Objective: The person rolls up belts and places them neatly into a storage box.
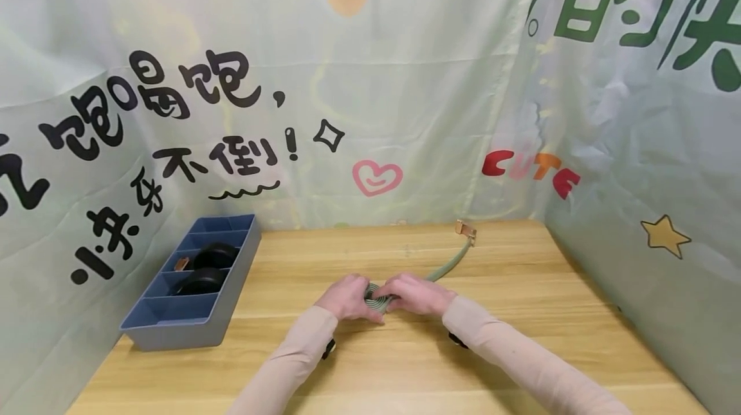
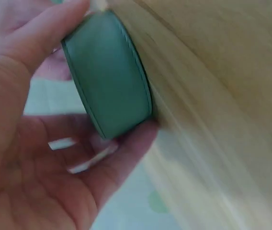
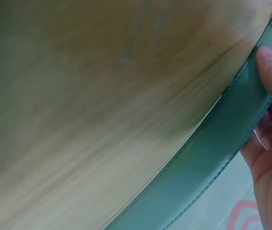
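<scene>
A green leather belt [image 1: 379, 304] is wound into a tight coil at the middle of the wooden table, its free length running to the back right. That length ends in a rose-gold buckle [image 1: 466, 230]. My left hand [image 1: 350, 299] holds the coil from the left; the left wrist view shows thumb and fingers around the coil's stitched outer turn [image 2: 109, 76]. From the other side, my right hand [image 1: 419, 294] grips the belt where coil and strap meet. In the right wrist view the thumb lies on one face of the strap [image 3: 212, 143], with fingers behind it.
A blue-grey divided box [image 1: 168, 336] stands at the left of the table. Black coiled belts [image 1: 202, 281] lie in its middle compartments, with a rose-gold buckle [image 1: 182, 264] beside them. Printed cloth walls [image 1: 417, 112] border the table at the back and sides.
</scene>
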Motion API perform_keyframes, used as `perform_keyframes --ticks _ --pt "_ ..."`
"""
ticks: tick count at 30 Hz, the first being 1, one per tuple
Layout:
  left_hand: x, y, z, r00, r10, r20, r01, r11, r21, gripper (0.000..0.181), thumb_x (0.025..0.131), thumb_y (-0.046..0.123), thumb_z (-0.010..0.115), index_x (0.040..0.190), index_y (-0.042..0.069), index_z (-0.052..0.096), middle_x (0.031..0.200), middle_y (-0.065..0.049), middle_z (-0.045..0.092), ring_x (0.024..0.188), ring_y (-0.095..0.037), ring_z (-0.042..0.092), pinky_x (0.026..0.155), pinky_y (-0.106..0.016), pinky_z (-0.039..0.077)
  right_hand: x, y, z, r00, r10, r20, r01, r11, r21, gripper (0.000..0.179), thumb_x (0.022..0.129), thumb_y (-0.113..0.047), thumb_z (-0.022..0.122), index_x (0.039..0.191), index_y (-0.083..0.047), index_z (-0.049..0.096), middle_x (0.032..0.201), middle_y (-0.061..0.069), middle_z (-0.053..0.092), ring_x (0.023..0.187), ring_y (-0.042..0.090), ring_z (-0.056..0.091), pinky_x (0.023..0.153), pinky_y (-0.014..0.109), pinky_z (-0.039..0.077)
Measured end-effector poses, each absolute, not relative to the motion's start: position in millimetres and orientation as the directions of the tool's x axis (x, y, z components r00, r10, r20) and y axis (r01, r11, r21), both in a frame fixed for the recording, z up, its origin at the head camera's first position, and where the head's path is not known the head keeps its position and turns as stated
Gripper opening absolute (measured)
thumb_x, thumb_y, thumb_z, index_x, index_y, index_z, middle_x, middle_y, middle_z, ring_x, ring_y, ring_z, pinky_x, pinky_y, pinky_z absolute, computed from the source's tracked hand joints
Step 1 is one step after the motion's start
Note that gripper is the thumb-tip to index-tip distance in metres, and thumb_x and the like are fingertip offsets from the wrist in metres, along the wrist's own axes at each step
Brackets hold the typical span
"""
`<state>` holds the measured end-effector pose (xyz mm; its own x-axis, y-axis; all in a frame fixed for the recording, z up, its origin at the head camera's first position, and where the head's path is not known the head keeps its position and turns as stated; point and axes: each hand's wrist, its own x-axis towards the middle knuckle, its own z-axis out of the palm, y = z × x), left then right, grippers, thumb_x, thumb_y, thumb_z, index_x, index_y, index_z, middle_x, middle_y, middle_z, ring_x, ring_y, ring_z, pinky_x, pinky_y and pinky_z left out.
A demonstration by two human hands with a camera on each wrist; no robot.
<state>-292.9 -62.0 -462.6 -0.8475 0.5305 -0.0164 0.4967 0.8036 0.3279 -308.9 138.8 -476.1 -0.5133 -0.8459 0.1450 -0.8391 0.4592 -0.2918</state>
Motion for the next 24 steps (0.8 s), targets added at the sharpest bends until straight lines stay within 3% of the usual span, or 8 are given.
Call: perform_keyframes --ticks 3,6,13,16,21,24 --pt "-291.1 -57.7 -463.0 -0.877 0.480 0.002 0.460 0.839 0.290 0.049 0.069 0.061 0.080 0.073 0.016 0.061 0.065 0.005 0.051 0.056 -0.009 0.045 0.054 -0.024 0.040 -309.6 135.8 -476.1 -0.510 -0.848 0.147 -0.839 0.453 -0.301 0.030 0.088 -0.016 0.071 0.117 -0.019 0.071 0.111 -0.008 0.072 0.096 -0.002 0.063 0.081 0.014 0.050" --pt "-291.6 -55.8 -465.3 -0.881 0.472 0.020 0.461 0.849 0.256 0.048 0.070 0.059 0.080 0.070 0.016 0.059 0.065 0.005 0.051 0.057 -0.009 0.045 0.055 -0.024 0.040 -310.4 136.1 -476.9 -0.490 -0.858 0.153 -0.852 0.434 -0.293 0.030 0.088 -0.016 0.070 0.118 -0.020 0.070 0.111 -0.010 0.071 0.097 -0.002 0.063 0.082 0.014 0.050" --pt "-295.2 -60.9 -464.8 -0.821 0.571 -0.005 0.536 0.773 0.339 0.037 0.068 0.038 0.086 0.089 0.017 0.064 0.080 0.006 0.059 0.070 -0.009 0.052 0.065 -0.023 0.044 -308.9 141.0 -477.6 -0.473 -0.867 0.157 -0.868 0.428 -0.252 0.035 0.087 -0.016 0.071 0.121 -0.021 0.068 0.107 -0.008 0.071 0.093 0.001 0.064 0.080 0.017 0.050" --pt "-294.7 -60.7 -463.9 -0.832 0.554 -0.029 0.508 0.782 0.362 0.041 0.068 0.043 0.086 0.087 0.016 0.063 0.079 0.005 0.058 0.068 -0.009 0.051 0.063 -0.023 0.044 -308.3 139.1 -476.5 -0.487 -0.861 0.148 -0.858 0.439 -0.269 0.031 0.087 -0.017 0.071 0.118 -0.021 0.069 0.106 -0.009 0.072 0.091 -0.001 0.063 0.079 0.015 0.049" --pt "-293.8 -55.1 -462.5 -0.874 0.487 -0.009 0.465 0.840 0.280 0.053 0.066 0.061 0.082 0.077 0.015 0.058 0.074 0.003 0.054 0.064 -0.011 0.049 0.059 -0.025 0.043 -308.9 136.2 -474.9 -0.504 -0.850 0.151 -0.846 0.452 -0.281 0.030 0.087 -0.015 0.071 0.117 -0.020 0.070 0.109 -0.008 0.073 0.091 -0.001 0.065 0.079 0.013 0.050" --pt "-295.4 -54.1 -463.7 -0.867 0.499 0.007 0.484 0.838 0.253 0.047 0.067 0.057 0.083 0.076 0.017 0.059 0.074 0.004 0.054 0.066 -0.010 0.049 0.060 -0.024 0.043 -309.7 137.5 -474.6 -0.508 -0.850 0.142 -0.843 0.456 -0.286 0.033 0.086 -0.017 0.072 0.120 -0.019 0.069 0.111 -0.007 0.072 0.093 0.000 0.065 0.080 0.015 0.050"
